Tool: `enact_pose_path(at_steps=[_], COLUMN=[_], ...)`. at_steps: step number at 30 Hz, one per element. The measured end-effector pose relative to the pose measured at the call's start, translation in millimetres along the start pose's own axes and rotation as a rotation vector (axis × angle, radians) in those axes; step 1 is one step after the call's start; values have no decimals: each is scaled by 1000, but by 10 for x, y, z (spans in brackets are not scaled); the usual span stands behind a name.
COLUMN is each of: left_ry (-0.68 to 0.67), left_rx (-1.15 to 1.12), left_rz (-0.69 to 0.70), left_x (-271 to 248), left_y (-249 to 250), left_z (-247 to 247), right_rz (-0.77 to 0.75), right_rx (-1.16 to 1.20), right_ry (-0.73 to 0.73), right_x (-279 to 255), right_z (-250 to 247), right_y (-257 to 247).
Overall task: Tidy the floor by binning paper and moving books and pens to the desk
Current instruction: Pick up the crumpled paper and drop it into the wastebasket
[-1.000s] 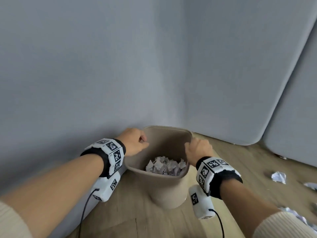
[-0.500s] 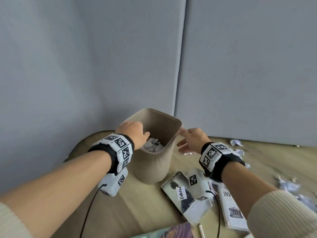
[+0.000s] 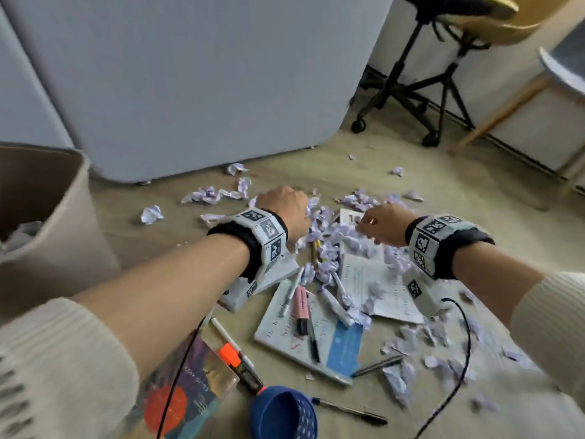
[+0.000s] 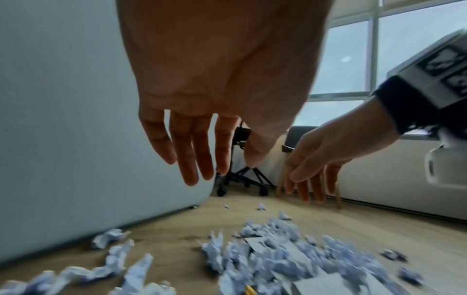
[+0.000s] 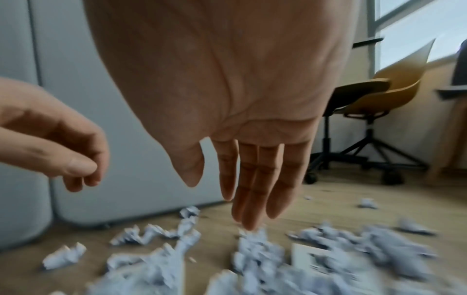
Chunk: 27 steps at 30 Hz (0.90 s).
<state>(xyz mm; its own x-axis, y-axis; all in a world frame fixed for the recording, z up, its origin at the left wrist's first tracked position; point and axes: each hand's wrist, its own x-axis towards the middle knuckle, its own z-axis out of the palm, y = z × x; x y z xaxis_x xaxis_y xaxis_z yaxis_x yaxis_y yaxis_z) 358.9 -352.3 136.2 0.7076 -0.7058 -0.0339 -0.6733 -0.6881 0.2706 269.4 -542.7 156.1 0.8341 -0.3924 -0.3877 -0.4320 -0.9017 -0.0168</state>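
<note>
Crumpled pale paper [image 3: 335, 229] lies in a heap on the wooden floor, seen blurred from both wrists [image 4: 265, 255] [image 5: 252, 259]. My left hand [image 3: 289, 210] hangs just above its left side, fingers [image 4: 192, 159] straight down and empty. My right hand [image 3: 375, 226] hovers over the heap's right side, fingers [image 5: 247, 199] also straight and empty. A white and blue book [image 3: 316, 337] with a pink highlighter [image 3: 300, 307] on it, an open booklet [image 3: 370, 286] and a colourful book [image 3: 190, 384] lie nearer me. The beige bin [image 3: 63, 217] stands at the left.
An orange highlighter [image 3: 235, 359], a black pen [image 3: 351, 410] and a blue cup [image 3: 281, 413] lie near my feet. A grey partition [image 3: 190, 90] backs the heap. A wheeled stool [image 3: 427, 74] and a white table edge [image 3: 563, 71] stand at the far right.
Both hands have let go of the bin's rim and swung right, over the paper heap. The view has turned from the corner to the littered floor.
</note>
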Motion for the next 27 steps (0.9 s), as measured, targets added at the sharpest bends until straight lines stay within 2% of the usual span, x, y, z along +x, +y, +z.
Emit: enact_pose_path(at_steps=[3,7,10,13,16,19,22,24,27], left_ry=[-146,-308,-460,-593,-700,-795,-748,-702,-623], left_rx=[93,173,195,195,243,279,328,354,434], left_rz=[148,310,436,613,748,809,888,936,1108], left_x=[172,235,158,-36,-294,-521,-612,-632,-649], left_y=[402,784,920,891,765,604,496,441,454], left_z=[335,710,981,1260,1488,1710,1856,1910,2010], right_rz=[99,192,206,142,169,260,325,289,186], right_rx=[-103,-208,-242,-148,-82,-33,61,110,144], right_ry=[-91,-257,-361,-396,-345,-206,-70,-5,13], right_x=[-311,-716,-929,-1065,-1077,-1120,-1174,-1204,-1232], right_z=[274,658,947,1313,1877,2390,2702,2847,2972], right_y=[624,1185,1379,1337,1225,1144,1135,1158,1235])
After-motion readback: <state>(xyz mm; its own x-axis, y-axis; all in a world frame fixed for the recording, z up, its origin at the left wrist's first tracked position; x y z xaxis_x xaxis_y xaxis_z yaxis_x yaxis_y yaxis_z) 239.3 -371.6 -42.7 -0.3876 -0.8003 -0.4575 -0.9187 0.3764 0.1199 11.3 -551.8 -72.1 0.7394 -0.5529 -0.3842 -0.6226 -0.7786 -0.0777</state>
